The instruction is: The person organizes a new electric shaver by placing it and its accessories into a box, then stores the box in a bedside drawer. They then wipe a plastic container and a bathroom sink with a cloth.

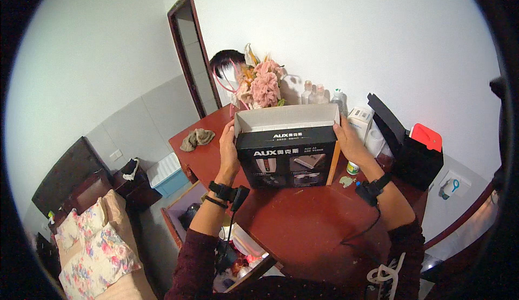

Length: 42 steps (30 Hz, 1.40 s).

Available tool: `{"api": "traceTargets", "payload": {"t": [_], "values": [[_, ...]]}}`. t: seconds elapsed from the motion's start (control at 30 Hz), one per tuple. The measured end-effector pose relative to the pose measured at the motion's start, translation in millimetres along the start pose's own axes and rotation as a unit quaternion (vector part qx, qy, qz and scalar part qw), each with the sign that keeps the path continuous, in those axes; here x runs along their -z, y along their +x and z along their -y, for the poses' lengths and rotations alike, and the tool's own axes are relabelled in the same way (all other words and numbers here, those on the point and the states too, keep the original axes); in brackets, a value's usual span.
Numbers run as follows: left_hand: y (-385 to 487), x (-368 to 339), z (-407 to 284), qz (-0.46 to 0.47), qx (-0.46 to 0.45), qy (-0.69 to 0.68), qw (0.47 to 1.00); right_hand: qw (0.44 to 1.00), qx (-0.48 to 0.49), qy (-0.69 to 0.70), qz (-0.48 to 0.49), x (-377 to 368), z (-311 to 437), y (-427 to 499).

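A black AUX cardboard box (287, 158) stands upright on the dark red wooden table (316, 214), its printed front towards me. Its top is unfolded, with a pale inner flap (284, 116) raised at the back. My left hand (229, 150) grips the box's left upper edge. On the opposite side my right hand (349, 137) holds the right upper edge, thumb on the front corner. What lies inside the box cannot be seen. Both wrists wear black straps with a cable attached.
Behind the box are pink artificial flowers (265, 83), a wig on a stand (228, 62) and several bottles (320, 93). To the right sit a white carton (360, 121) and a black box (417, 162). A filled drawer (174, 223) juts out at lower left; a grey cloth (197, 139) lies nearby.
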State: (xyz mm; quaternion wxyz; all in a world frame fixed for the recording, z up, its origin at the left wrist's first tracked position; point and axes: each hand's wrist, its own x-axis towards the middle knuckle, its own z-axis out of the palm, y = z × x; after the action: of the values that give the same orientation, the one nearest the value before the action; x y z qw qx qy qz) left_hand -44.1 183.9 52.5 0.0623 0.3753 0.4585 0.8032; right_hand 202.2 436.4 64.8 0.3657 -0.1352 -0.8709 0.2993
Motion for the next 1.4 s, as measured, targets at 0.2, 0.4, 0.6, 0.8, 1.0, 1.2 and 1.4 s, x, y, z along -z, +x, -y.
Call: {"api": "traceTargets", "payload": {"t": [0.2,0.4,0.6,0.8,1.0,1.2,1.4], "values": [[0,-6,-6,-0.003,-0.015,-0.003,1.0,0.997,0.063,-0.001,-0.048,-5,-1,0],[2,-15,-9,-0.024,-0.036,0.022,0.999,1.0,0.001,0.019,0.005,2,7,-5],[2,-14,-6,-0.041,-0.139,0.159,0.977,0.996,-0.001,0.091,-0.001,1,-7,-1],[0,-15,-6,-0.027,-0.086,0.105,0.99,0.977,-0.113,0.152,0.099,31,-4,18],[1,-16,-5,-0.05,-0.121,0.15,0.98,0.982,-0.091,0.155,0.053,32,15,18],[1,-11,-6,-0.045,-0.087,0.135,0.986,0.981,-0.063,0.16,0.086,31,19,15],[-2,-13,-2,-0.031,-0.128,0.097,0.987,0.98,-0.011,0.163,0.117,32,18,-7]]}}
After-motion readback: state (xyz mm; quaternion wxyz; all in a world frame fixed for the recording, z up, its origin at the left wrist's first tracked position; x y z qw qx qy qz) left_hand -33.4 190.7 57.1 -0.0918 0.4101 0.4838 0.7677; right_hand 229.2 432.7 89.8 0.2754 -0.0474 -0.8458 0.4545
